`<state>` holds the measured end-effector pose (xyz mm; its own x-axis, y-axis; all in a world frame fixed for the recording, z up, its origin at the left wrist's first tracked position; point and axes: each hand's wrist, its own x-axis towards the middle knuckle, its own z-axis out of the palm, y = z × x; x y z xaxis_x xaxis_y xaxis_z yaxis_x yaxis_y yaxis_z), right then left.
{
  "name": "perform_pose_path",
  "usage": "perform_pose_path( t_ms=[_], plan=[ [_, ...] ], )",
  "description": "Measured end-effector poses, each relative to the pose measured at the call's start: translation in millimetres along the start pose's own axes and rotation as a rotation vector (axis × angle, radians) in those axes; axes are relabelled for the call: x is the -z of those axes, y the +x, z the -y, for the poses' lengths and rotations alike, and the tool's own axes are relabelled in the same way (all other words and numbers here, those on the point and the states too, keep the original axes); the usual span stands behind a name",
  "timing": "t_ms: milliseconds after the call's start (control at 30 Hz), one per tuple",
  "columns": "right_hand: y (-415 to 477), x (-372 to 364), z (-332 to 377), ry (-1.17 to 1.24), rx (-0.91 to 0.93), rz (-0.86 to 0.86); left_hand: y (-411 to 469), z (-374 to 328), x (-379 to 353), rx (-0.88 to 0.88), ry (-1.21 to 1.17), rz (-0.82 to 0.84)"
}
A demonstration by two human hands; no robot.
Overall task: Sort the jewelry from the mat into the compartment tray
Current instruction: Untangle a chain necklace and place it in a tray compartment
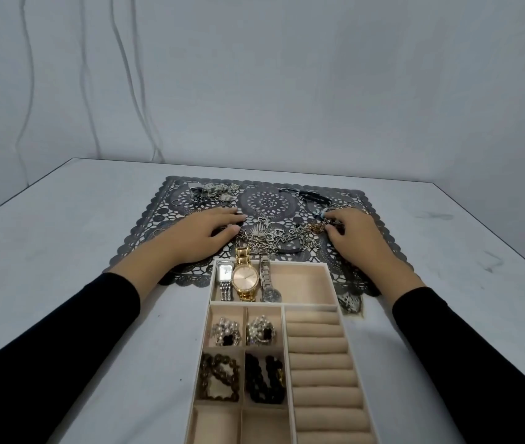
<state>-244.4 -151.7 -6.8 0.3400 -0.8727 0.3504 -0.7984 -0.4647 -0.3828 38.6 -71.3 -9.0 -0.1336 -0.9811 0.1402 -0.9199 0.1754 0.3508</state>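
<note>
beige velvet compartment tray [306, 283] sits at 6 o'clock on the white table [62, 235], its far edge overlapping the dark grey lace-cut mat [264, 200]. a tangle of silver chains [274, 238] lies on the mat at the tray's 12 o'clock. the left hand [203, 238] rests flat at the tangle's 9 o'clock, fingers loose and holding nothing. the right hand [357, 241], at 3 o'clock, curls over small pieces (whether it grips any cannot be told). a round gold wristwatch [245, 278] lies in the tray's far compartment.
</note>
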Motion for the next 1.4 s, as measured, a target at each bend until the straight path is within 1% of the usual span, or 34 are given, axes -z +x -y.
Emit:
perform_pose_path(
  t_ms=[233, 433, 533, 667, 800, 933, 1133, 1267, 1333, 1400],
  plan=[
    [7.4, 0.1, -1.4, 0.064, -0.001, -0.004, 16.7, 0.4, -0.8, -0.014, -0.006, 0.049],
    [15.2, 1.9, -4.3, 0.141, -0.03, -0.067, 32.1, -1.9, -1.9, -0.023, -0.001, 0.063],
    [16.3, 3.4, -7.8, 0.143, -0.036, -0.056, 38.1, -3.1, -3.1, -0.027, 0.0, 0.063],
    [11.3, 3.4, -13.7, 0.138, 0.006, -0.019, 41.5, -5.7, -5.3, -0.077, -0.04, 0.076],
    [10.9, 1.3, -18.0, 0.161, 0.036, -0.031, 46.4, -11.1, -5.6, -0.122, -0.085, 0.106],
    [13.4, -1.8, -22.1, 0.177, 0.034, -0.054, 52.0, -11.2, -7.4, -0.132, -0.083, 0.135],
    [14.0, -3.8, -23.7, 0.154, 0.039, -0.064, 54.0, -11.4, -6.6, -0.135, -0.06, 0.109],
    [14.0, -4.3, -23.4, 0.143, 0.054, -0.073, 52.5, -22.0, -4.6, -0.18, -0.147, 0.086],
    [13.9, -4.8, -23.5, 0.132, 0.067, -0.069, 51.5, -25.9, -4.3, -0.199, -0.191, 0.121],
    [13.6, -5.0, -23.5, 0.129, 0.071, -0.062, 50.9, -26.0, -5.6, -0.215, -0.176, 0.161]
  ],
)
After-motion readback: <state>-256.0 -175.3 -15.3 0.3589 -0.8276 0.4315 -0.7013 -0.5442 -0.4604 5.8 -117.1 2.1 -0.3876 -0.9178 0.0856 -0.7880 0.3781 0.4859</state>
